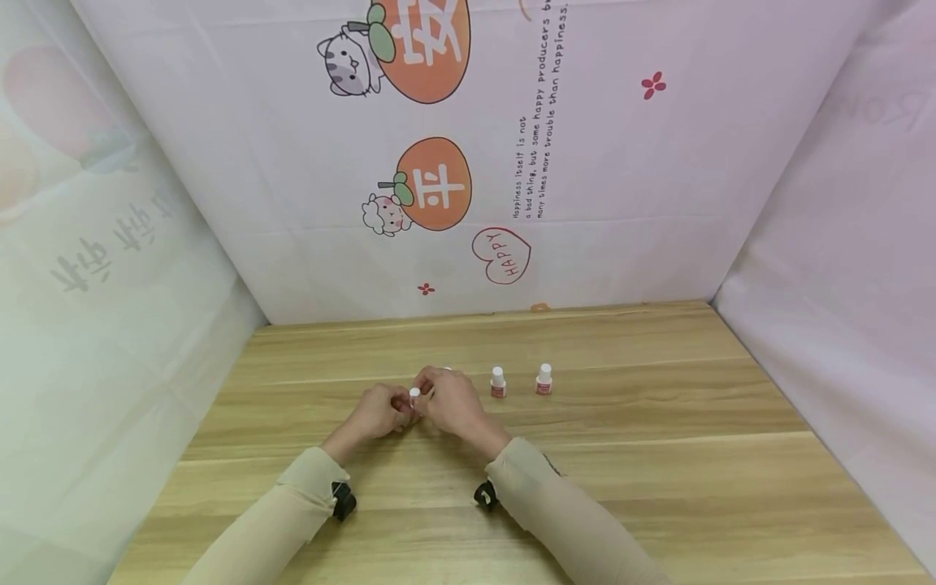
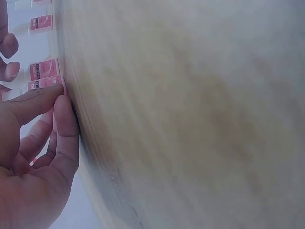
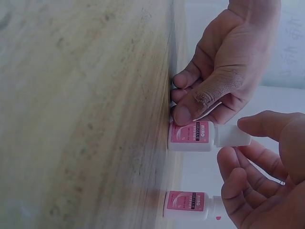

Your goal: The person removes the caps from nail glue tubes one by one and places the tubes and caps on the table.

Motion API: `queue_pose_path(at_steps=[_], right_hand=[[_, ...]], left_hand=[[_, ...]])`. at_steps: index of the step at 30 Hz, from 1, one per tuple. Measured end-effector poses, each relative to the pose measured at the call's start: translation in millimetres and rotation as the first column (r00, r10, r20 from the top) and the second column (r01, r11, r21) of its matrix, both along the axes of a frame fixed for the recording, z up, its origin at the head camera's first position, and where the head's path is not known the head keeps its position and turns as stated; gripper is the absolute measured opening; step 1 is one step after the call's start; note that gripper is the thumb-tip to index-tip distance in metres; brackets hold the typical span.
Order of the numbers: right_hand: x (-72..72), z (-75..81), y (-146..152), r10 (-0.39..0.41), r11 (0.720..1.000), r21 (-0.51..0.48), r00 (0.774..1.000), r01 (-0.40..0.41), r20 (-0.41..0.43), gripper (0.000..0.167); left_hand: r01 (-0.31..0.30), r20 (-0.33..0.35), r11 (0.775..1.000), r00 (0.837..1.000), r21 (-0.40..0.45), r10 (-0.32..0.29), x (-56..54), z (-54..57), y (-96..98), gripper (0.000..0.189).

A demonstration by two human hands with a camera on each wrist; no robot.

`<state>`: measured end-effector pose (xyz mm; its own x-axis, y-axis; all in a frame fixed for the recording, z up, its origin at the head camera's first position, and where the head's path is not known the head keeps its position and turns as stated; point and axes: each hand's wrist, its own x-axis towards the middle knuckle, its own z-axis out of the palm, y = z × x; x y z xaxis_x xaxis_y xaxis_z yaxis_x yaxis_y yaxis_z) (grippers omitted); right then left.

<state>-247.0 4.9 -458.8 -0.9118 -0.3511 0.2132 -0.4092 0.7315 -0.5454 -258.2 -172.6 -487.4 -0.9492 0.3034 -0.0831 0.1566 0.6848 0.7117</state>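
Observation:
A small white nail glue bottle [image 3: 190, 137] with a pink label stands upright on the wooden table, between both hands. My left hand [image 1: 379, 411] pinches its lower part with thumb and fingertips, as the left wrist view shows at the label's edge. Around its white cap [image 3: 233, 136], the thumb and fingers of my right hand [image 1: 455, 402] are curled from the other side. A second bottle of the same kind [image 3: 186, 206] stands close by; in the head view my right hand hides most of it, with only its cap [image 1: 448, 370] peeking out behind.
Two more nail glue bottles, one nearer [image 1: 498, 382] and one farther right [image 1: 544, 379], stand in a row to the right of my hands. White printed cloth [image 1: 600, 203] walls the table [image 1: 621, 487] at the back and both sides.

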Motion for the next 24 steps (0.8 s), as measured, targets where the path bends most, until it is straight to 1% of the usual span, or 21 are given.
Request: queue_pose_path(at_steps=[8, 12, 18, 24], right_hand=[[-0.8, 0.1, -0.3, -0.010, 1.000, -0.012, 1.000, 0.009, -0.007, 0.012], [-0.7, -0.4, 0.0, -0.002, 1.000, -0.016, 1.000, 0.002, -0.010, 0.011], [-0.5, -1.7, -0.4, 0.007, 1.000, -0.007, 1.000, -0.007, -0.017, 0.012], [-1.2, -3.1, -0.4, -0.004, 1.000, -0.025, 1.000, 0.003, -0.004, 0.012]], left_hand=[[0.004, -0.012, 1.000, 1.000, -0.005, -0.004, 1.0, 1.8, -0.1, 0.012], [0.007, -0.017, 1.000, 1.000, -0.011, -0.008, 2.3, 2.8, 0.7, 0.014], [-0.004, -0.004, 1.000, 1.000, 0.008, 0.004, 2.9, 2.2, 1.2, 0.013], [-0.013, 0.007, 1.000, 1.000, 0.013, 0.013, 2.9, 2.6, 1.6, 0.012]])
